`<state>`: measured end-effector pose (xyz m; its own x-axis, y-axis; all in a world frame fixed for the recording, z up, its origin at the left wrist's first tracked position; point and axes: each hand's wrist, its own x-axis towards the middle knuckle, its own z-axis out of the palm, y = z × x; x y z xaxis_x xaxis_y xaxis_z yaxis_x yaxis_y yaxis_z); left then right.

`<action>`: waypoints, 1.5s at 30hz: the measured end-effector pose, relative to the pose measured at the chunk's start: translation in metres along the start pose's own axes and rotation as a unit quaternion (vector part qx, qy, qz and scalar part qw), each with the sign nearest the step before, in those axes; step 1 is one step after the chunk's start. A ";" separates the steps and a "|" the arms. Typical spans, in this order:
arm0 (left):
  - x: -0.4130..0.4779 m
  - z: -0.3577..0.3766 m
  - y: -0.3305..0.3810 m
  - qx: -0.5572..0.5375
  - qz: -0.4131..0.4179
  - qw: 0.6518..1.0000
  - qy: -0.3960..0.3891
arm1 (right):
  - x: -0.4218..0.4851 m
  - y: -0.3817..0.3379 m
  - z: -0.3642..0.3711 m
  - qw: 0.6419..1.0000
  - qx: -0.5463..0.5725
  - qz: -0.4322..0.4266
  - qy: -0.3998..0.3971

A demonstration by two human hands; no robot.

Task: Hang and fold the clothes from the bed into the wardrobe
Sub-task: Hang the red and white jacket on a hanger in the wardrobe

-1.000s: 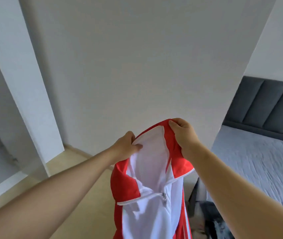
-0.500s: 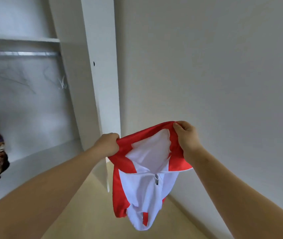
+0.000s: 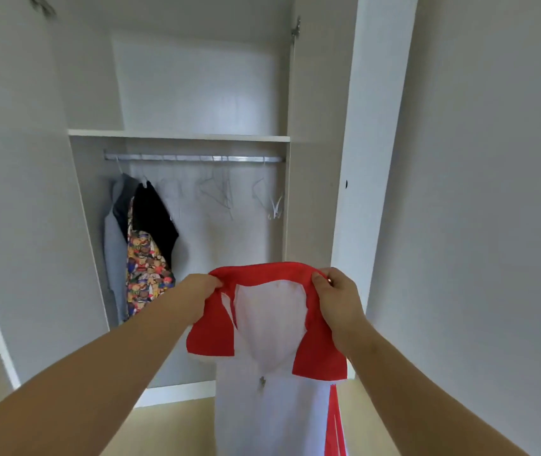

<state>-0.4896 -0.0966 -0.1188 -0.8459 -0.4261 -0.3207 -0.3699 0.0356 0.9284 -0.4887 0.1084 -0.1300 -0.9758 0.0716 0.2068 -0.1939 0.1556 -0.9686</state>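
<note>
I hold a red and white zip jacket [image 3: 270,327] up by its red collar in front of the open wardrobe [image 3: 180,138]. My left hand [image 3: 198,286] grips the collar's left end and my right hand [image 3: 336,296] grips its right end. The jacket's white body hangs down toward the floor, with its zipper pull near the middle. Inside the wardrobe a metal rail [image 3: 193,158] carries a grey garment [image 3: 114,238], a black and patterned garment [image 3: 149,241] and several bare wire hangers [image 3: 216,190]. The bed is out of view.
A white shelf runs above the rail. The wardrobe's open door [image 3: 371,159] stands on edge just right of the jacket, with a plain wall [image 3: 493,192] beyond it. Another white panel [image 3: 15,192] is at the left. Light wooden floor [image 3: 170,422] lies below.
My view has swung left from the wall to the wardrobe's inside. Both hands have spread the collar wider, and the jacket now hangs straight down.
</note>
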 end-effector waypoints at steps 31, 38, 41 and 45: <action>0.412 -0.159 0.141 -0.120 0.134 0.974 0.141 | 0.366 0.020 0.419 0.965 -0.111 -0.020 -0.236; 0.491 -0.181 0.150 -0.101 0.102 0.975 0.168 | 0.433 0.032 0.486 0.955 -0.160 -0.074 -0.237; 0.530 -0.191 0.159 -0.096 0.079 0.975 0.183 | 0.461 0.035 0.517 0.956 -0.142 -0.092 -0.239; 0.577 -0.201 0.175 -0.094 0.026 0.977 0.188 | 0.503 0.037 0.556 0.955 -0.148 -0.101 -0.235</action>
<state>-0.9658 -0.5177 -0.1033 -0.6484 -0.7310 -0.2127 -0.2220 -0.0857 0.9713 -1.0429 -0.3972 -0.1381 -0.8731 -0.4282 0.2331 -0.4131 0.3957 -0.8202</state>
